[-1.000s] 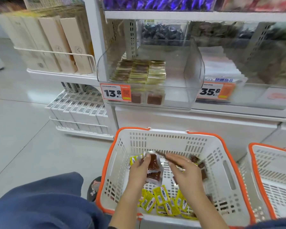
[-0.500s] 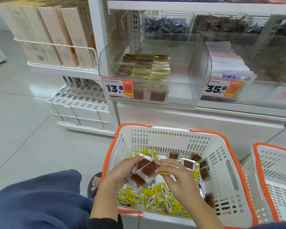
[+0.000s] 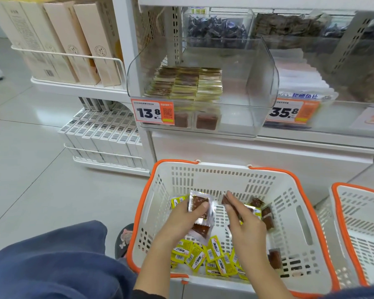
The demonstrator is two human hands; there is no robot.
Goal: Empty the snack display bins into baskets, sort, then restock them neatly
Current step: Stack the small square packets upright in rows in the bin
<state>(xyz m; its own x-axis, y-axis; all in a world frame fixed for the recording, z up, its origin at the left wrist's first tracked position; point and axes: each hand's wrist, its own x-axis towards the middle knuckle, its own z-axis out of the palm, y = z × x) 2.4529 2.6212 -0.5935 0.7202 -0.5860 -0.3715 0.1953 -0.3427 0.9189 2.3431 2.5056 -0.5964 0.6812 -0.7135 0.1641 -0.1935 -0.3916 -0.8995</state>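
Brown snack packets (image 3: 200, 214) are gripped in a stack by the left hand (image 3: 183, 219) above the white basket (image 3: 289, 214); another brown packet (image 3: 226, 200) is pinched by the right hand (image 3: 245, 225).

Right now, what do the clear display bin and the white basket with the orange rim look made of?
Clear display bin: likely glossy acrylic; see-through walls, reflections. White basket with orange rim: moulded matte plastic; slotted walls.
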